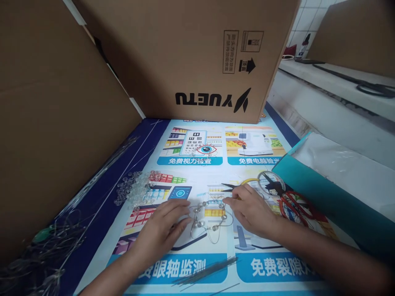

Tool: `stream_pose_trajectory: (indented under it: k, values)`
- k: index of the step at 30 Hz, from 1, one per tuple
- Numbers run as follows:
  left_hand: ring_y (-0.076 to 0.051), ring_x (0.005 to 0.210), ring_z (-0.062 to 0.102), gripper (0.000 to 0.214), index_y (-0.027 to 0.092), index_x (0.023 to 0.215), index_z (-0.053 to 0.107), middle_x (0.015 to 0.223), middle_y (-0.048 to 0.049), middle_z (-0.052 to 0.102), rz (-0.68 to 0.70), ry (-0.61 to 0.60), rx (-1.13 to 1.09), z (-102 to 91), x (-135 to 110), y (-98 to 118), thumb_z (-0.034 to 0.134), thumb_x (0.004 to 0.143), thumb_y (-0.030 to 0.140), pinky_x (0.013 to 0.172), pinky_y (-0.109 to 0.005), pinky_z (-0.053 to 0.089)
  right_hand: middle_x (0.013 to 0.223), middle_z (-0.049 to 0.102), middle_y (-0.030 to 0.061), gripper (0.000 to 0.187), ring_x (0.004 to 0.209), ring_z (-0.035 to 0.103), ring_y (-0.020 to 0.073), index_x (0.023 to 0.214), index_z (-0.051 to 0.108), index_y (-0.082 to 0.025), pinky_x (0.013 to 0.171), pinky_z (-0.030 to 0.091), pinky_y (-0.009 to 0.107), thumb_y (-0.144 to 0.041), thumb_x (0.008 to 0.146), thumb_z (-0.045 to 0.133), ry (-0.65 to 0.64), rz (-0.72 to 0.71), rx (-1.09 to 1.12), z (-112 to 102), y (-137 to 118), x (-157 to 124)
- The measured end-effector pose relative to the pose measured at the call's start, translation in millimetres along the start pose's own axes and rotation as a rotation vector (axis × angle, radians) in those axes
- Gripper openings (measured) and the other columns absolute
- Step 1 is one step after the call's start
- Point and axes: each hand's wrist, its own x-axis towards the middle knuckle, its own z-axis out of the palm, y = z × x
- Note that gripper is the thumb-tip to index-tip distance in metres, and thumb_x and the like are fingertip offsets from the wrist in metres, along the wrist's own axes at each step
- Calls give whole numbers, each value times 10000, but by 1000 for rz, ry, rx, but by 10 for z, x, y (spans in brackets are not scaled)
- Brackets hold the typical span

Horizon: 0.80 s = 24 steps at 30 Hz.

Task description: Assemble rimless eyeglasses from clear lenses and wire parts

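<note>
A ring of thin wire strung with clear round beads (215, 227) lies on the printed mat between my hands, with loose wire loops around it. My left hand (168, 224) is at the ring's left side, thumb and fingers apart, with nothing visible between them. On the other side, my right hand (251, 211) has its fingertips closed at the ring's upper right edge. Dark-jawed pliers with yellow handles (249, 181) are just beyond and against my right hand, which partly hides them. A pile of loose clear beads (137, 189) lies beyond my left hand.
Red-handled scissors (298, 205) and a wire coil (265, 181) lie right. Cut wire pieces (210, 269) lie at the front. Tangled wire (58, 242) is at left. Brown cardboard (185, 53) stands behind and left; a teal box (321, 181) stands at right.
</note>
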Motion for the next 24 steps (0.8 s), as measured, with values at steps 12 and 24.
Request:
stream_pose_trajectory:
  k: [12,24]
  values:
    - [-206,1027,534,135,193,947,585,1069,-82,584,-113,61,-158,16,27,-157,498,845,213,860,-359,466,875,516,59,201,839,394,188,888,645,-196,749,322,340,-125,796,481,72,-211,32,49,57,-53]
    - [-189,966,533,157,193,952,578,995,-77,572,-56,94,-214,-22,54,-97,458,855,158,813,-342,460,860,527,60,203,814,392,190,973,611,-218,720,298,348,-174,823,481,-86,-332,9,-16,-178,-73]
